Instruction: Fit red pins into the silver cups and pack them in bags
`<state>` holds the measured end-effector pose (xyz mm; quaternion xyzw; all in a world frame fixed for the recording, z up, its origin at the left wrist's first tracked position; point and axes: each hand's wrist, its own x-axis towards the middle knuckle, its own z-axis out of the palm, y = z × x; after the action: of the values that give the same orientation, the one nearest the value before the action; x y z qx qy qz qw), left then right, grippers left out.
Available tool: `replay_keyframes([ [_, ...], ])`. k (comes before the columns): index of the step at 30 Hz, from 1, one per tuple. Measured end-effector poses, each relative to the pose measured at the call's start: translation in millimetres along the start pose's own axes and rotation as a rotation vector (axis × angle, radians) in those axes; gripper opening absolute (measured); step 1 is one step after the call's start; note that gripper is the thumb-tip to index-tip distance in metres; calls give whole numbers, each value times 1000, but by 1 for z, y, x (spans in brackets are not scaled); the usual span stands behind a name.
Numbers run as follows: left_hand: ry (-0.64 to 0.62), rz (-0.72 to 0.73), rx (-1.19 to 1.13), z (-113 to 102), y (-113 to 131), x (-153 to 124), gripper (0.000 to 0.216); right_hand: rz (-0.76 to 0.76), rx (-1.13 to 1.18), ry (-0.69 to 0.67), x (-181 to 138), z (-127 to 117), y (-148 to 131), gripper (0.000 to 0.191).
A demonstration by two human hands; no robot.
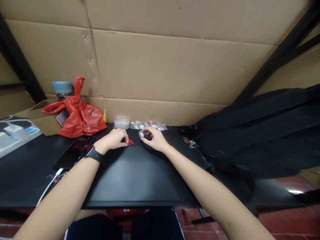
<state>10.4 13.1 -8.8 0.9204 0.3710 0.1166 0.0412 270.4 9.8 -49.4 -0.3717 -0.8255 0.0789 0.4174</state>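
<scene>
Both my arms reach far forward over a black table (135,180). My left hand (115,138), with a black watch on the wrist, is curled with its fingertips on a small red piece (130,142). My right hand (154,138) is curled over a small clear plastic packet (142,134) and pinches it. Behind the hands, along the cardboard wall, lie several more clear packets (140,124).
A red plastic bag (80,116) and a cardboard box (43,120) stand at the back left, with a blue tape roll (62,87) behind. A dark phone (75,151) and a white cable (50,185) lie left. A large black bag (257,133) fills the right; keys (192,144) beside it.
</scene>
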Motion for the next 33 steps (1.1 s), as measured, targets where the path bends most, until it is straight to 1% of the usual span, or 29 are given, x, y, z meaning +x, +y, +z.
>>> replay_keyframes([
  [5, -19, 10, 48, 0, 0, 0, 8, 9, 8, -8, 0, -1, -1, 31],
  [10, 50, -6, 84, -4, -2, -1, 10, -7, 7, -21, 0, 1, -4, 31],
  [12, 47, -24, 83, -4, -5, -2, 8, -14, 11, -23, 0, 1, -5, 31],
  [18, -7, -63, 47, 1, -7, -1, 7, -1, 12, -46, -1, 2, -6, 31],
  [21, 10, -52, 4, -1, -10, -2, 10, 4, 12, -51, -2, 2, -5, 32],
  [25, 47, -74, -82, -9, -15, -5, 15, 3, 16, -46, -2, 1, -5, 34],
  [27, 12, -89, -100, -11, -16, -7, 14, 2, 19, -54, -2, 1, -7, 34],
  [30, -84, -149, -135, -11, -17, -9, 10, 0, 21, -65, -1, 0, -9, 33],
  [33, -153, -187, -198, -9, -23, -12, 19, -7, 23, -76, -1, -1, -12, 31],
])
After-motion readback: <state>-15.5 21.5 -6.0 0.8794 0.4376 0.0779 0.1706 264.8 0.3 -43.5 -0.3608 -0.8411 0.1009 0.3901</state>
